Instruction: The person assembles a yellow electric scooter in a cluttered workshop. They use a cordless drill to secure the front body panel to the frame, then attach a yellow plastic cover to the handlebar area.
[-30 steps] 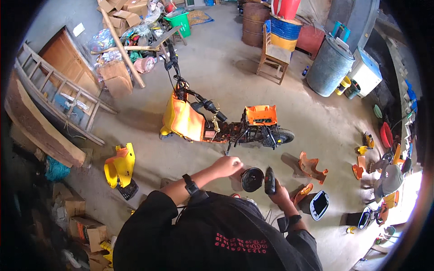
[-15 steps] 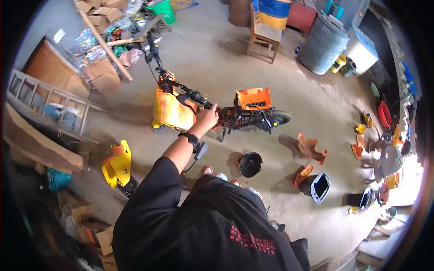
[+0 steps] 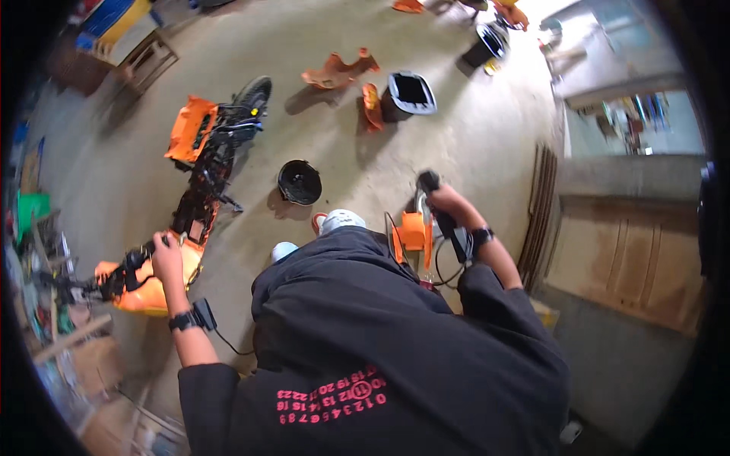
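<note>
A partly stripped scooter with a yellow-orange front panel (image 3: 144,295) stands at the left, its frame bare and its wheel (image 3: 254,95) pointing away. My left hand (image 3: 169,264) is closed around the black grip of its handlebar. At the right, my right hand (image 3: 450,202) is closed on a black, round-ended grip (image 3: 428,181). What that grip belongs to is partly hidden. Below it sits an orange part (image 3: 412,231) with a black cable looping beside it. An orange box-shaped cover (image 3: 192,129) rests on the scooter's rear.
A black bucket-like tub (image 3: 299,182) stands on the floor ahead of my feet. Beyond are a curved orange panel (image 3: 340,70), a smaller orange piece (image 3: 372,107) and a grey-rimmed black bin (image 3: 411,97). A wooden chair (image 3: 148,61) stands far left; a wooden panel (image 3: 620,262) leans right.
My view has swung to the right, so the scooter appears further left. My right hand has come into view, holding the black grip. My left hand stays at the handlebar.
</note>
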`<state>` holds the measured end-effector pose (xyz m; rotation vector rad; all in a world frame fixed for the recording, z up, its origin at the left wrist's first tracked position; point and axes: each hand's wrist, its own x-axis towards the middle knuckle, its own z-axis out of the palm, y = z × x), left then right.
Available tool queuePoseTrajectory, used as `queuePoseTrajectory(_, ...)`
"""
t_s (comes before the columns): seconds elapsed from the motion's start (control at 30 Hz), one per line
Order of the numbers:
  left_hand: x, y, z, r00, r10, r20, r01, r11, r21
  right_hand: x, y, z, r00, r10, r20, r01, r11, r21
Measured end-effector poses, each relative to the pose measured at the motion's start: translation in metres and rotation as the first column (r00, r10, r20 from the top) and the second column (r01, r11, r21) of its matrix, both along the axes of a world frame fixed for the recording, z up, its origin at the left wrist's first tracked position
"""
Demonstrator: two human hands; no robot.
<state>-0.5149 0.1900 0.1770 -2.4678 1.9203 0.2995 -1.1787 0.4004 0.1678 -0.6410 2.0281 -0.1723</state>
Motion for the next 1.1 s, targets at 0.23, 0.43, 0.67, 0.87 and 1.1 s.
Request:
queuePoseTrajectory(0.23,-0.023,0.02,0.024,0.998,-0.067,0.014,0.063,0.985,0.159,0.026,-0.067,0.067,0.93,-0.232,0.287,0.33,0.871,-0.365)
queuePoseTrajectory(0.43,0.013,0.065,0.024,0.993,-0.118,-0.029,0.121,0.978,0.17,0.067,-0.101,0.127,0.926,-0.154,0.344,0.272,0.906,-0.325)
queuePoseTrajectory(0.67,0.016,0.084,0.045,0.989,-0.145,-0.041,0.15,0.974,0.171,0.053,-0.109,0.172,0.98,0.092,0.174,-0.007,0.899,-0.437)
queuePoseTrajectory(0.87,0.01,0.07,0.036,0.987,-0.136,-0.083,0.146,0.979,0.144,0.028,-0.104,0.158,0.897,0.169,-0.409,-0.392,0.731,-0.558)
queuePoseTrajectory(1.1,-0.001,0.065,0.047,0.991,-0.108,-0.078,0.119,0.98,0.157,0.031,-0.029,0.125,0.971,0.225,-0.077,-0.231,0.817,-0.528)
